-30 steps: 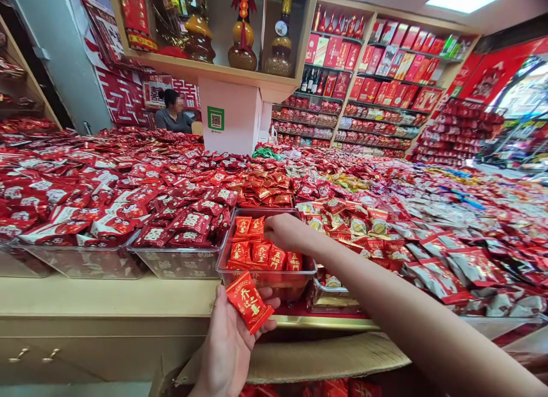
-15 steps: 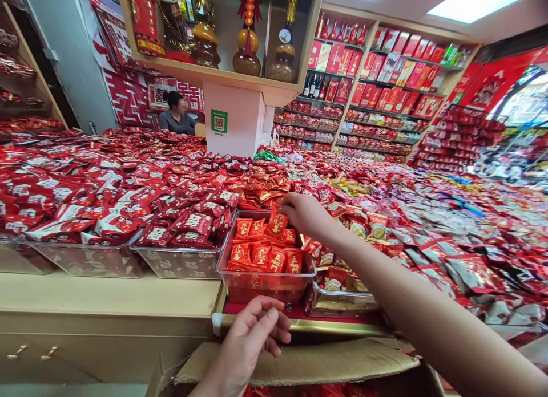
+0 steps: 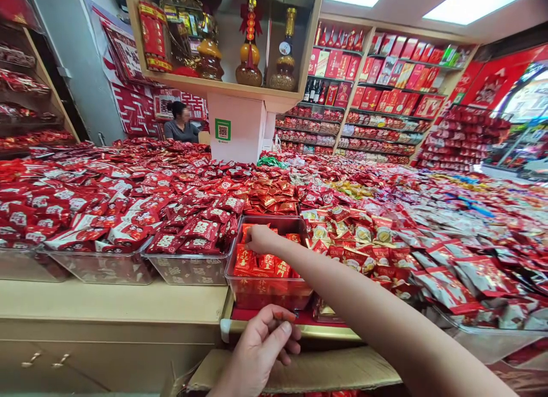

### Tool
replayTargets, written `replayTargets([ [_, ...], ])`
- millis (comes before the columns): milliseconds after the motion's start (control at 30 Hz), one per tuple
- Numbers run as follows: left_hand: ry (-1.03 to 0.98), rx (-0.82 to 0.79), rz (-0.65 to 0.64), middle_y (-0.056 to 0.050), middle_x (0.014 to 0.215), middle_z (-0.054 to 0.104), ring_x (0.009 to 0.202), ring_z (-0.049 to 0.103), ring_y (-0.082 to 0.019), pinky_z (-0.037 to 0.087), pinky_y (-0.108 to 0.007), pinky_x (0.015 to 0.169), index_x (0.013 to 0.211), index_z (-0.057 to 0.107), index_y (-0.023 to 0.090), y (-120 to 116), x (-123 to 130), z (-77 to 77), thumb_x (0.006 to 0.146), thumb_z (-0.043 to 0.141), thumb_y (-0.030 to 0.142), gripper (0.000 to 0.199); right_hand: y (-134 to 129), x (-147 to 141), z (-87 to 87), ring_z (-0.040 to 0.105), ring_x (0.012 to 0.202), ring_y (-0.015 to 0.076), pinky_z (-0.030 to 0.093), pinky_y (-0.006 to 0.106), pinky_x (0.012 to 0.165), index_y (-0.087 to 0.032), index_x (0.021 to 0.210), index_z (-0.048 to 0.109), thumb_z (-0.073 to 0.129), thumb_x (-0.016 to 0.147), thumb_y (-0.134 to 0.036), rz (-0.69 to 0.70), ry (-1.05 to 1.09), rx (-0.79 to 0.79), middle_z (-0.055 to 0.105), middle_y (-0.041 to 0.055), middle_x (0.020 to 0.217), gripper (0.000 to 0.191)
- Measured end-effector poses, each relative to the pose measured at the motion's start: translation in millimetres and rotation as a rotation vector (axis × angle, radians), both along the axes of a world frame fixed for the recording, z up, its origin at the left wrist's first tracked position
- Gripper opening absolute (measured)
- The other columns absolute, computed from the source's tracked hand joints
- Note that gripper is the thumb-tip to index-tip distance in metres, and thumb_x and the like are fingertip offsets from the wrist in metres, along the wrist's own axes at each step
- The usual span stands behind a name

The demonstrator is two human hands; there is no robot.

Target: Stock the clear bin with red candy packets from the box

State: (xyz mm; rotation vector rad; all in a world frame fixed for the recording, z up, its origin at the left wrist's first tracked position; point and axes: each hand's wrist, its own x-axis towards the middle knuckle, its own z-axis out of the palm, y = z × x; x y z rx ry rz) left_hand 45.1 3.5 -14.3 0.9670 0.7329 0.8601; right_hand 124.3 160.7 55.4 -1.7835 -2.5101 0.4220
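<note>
Packets (image 3: 244, 263) are standing in the near middle bin (image 3: 257, 297), where the right hand (image 3: 260, 239), finger grip impossible to tell, could be toppling some by brushing, the left hand (image 3: 263, 348) hanging seemingly empty, fingers loosely curled

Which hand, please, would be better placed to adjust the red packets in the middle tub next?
Probably the right hand: it is at the red packets, while the left hand is outside the middle tub.

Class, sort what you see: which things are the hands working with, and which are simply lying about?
In use:
- right hand, over the gold-lettered packets
- clear tub holding them
- left hand, seemingly empty
- cardboard box, probably

Lying about:
- maroon packets
- QR sign
- gourd-shaped bottle
</note>
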Motion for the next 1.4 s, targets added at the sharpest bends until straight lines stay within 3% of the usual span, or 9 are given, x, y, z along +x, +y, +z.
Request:
replayTargets([
  [200, 0.034, 0.016, 0.027, -0.003, 0.069, 0.064, 0.061, 0.057, -0.014, 0.039, -0.022, 0.051, 0.08, 0.059, 0.018, -2, 2, -0.6, 0.073, 0.06, 0.031, 0.015, -12, 27, 19.1, 0.057, 0.089, 0.0177, 0.046, 0.037, 0.076, -0.013, 0.097, 0.056, 0.049, 0.085, -0.028, 0.027, -0.114, 0.167, 0.061, 0.0063, 0.097, 0.021],
  [367, 0.064, 0.042, 0.014, -0.003, 0.071, 0.064, 0.063, 0.058, -0.014, 0.04, -0.023, 0.054, 0.081, 0.058, 0.018, -3, 2, 5.0, 0.075, 0.058, 0.028, 0.012, -40, 51, 41.9, 0.061, 0.08, 0.0196, 0.045, 0.027, 0.067, -0.014, 0.081, 0.064, 0.06, 0.074, -0.024, 0.107, -0.25, 0.108, 0.068, 0.0069, 0.082, 0.013],
  [433, 0.071, 0.053, -0.007, -0.003, 0.073, 0.064, 0.064, 0.058, -0.014, 0.04, -0.023, 0.054, 0.082, 0.058, 0.018, -2, 3, 7.0, 0.076, 0.056, 0.027, 0.011, -50, 54, 38.4, 0.062, 0.079, 0.0218, 0.045, 0.026, 0.065, -0.013, 0.08, 0.066, 0.066, 0.068, -0.025, 0.144, -0.295, 0.068, 0.069, 0.009, 0.081, 0.017],
  [567, 0.088, 0.046, 0.006, -0.004, 0.072, 0.064, 0.063, 0.058, -0.014, 0.04, -0.023, 0.053, 0.081, 0.058, 0.017, -3, 4, 9.8, 0.075, 0.057, 0.026, 0.011, -57, 54, 14.5, 0.06, 0.089, 0.0247, 0.047, 0.028, 0.069, -0.008, 0.093, 0.062, 0.066, 0.067, -0.024, 0.182, -0.357, 0.044, 0.065, 0.0148, 0.095, 0.031],
  [733, 0.074, 0.052, 0.021, -0.003, 0.071, 0.064, 0.063, 0.057, -0.013, 0.04, -0.023, 0.054, 0.082, 0.058, 0.017, -3, 3, 9.7, 0.076, 0.056, 0.024, 0.009, -47, 56, -0.6, 0.056, 0.097, 0.0228, 0.049, 0.036, 0.075, -0.009, 0.104, 0.055, 0.065, 0.071, -0.024, 0.193, -0.437, 0.03, 0.061, 0.0115, 0.105, 0.038],
  [1000, 0.07, 0.042, 0.029, -0.002, 0.069, 0.064, 0.061, 0.057, -0.013, 0.039, -0.022, 0.051, 0.081, 0.059, 0.017, 1, 4, -1.8, 0.071, 0.061, 0.032, 0.018, -44, 53, 9.2, 0.06, 0.087, 0.019, 0.05, 0.035, 0.072, -0.01, 0.094, 0.059, 0.063, 0.074, -0.021, 0.188, -0.529, -0.032, 0.064, 0.0077, 0.095, 0.024],
  [1167, 0.053, 0.025, 0.024, -0.001, 0.068, 0.064, 0.06, 0.057, -0.013, 0.038, -0.022, 0.05, 0.08, 0.058, 0.017, 2, 5, -3.6, 0.068, 0.063, 0.038, 0.025, -63, 61, 29.6, 0.061, 0.087, 0.0213, 0.049, 0.029, 0.07, -0.011, 0.095, 0.06, 0.051, 0.08, -0.017, 0.173, -0.45, 0.133, 0.064, 0.0124, 0.098, 0.018],
  [1267, 0.065, 0.013, 0.022, -0.001, 0.067, 0.064, 0.059, 0.057, -0.012, 0.037, -0.021, 0.05, 0.08, 0.058, 0.017, 2, 5, -1.9, 0.068, 0.064, 0.038, 0.026, -69, 64, 39.4, 0.061, 0.09, 0.0246, 0.048, 0.031, 0.073, -0.011, 0.095, 0.061, 0.046, 0.082, -0.016, 0.153, -0.427, 0.207, 0.064, 0.0144, 0.098, 0.02],
  [1400, 0.086, 0.032, 0.006, -0.001, 0.069, 0.064, 0.06, 0.056, -0.012, 0.037, -0.021, 0.05, 0.081, 0.058, 0.017, 2, 5, -1.0, 0.07, 0.063, 0.038, 0.024, -52, 59, 30.7, 0.059, 0.095, 0.0266, 0.047, 0.035, 0.077, -0.01, 0.095, 0.062, 0.059, 0.076, -0.028, 0.151, -0.456, 0.123, 0.065, 0.0143, 0.098, 0.026],
])
